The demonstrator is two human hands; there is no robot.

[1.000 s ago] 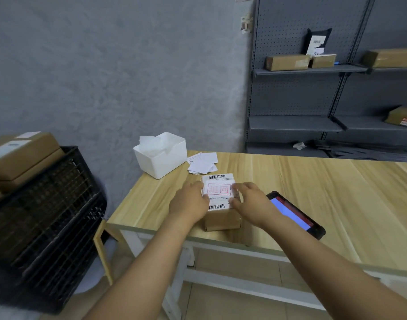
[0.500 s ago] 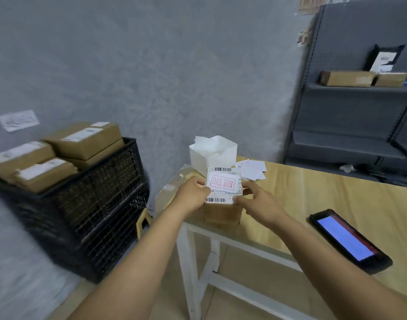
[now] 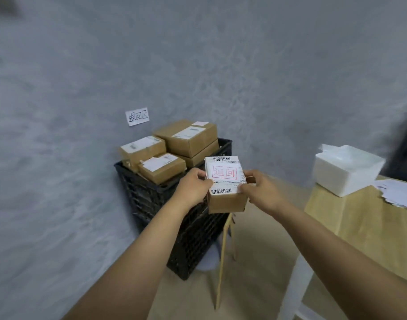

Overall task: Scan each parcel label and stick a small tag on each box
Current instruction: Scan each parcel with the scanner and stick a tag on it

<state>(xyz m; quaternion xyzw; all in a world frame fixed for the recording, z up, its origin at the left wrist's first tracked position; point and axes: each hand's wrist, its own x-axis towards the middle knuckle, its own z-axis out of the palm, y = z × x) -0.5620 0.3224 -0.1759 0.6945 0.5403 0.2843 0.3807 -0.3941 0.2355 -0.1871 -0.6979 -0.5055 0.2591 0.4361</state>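
A small brown cardboard box point(image 3: 226, 200) is in the air between my hands, off the table's left end. Its top bears a white barcode label with a red stamped tag point(image 3: 223, 173). My left hand point(image 3: 193, 188) grips the box's left side. My right hand point(image 3: 261, 192) grips its right side. Just behind the held box stands a black plastic crate point(image 3: 156, 199) piled with several labelled brown parcels point(image 3: 186, 137).
A white paper sign point(image 3: 137, 116) hangs on the grey wall above the crate. At the right is the wooden table point(image 3: 364, 218) with a white tub point(image 3: 345, 169) and loose white tags point(image 3: 399, 192). A wooden stool leg point(image 3: 222, 257) stands beside the crate.
Both hands lifted the box off the table and carried it left towards the crate. The view swung left, so the phone and shelves are out of sight.
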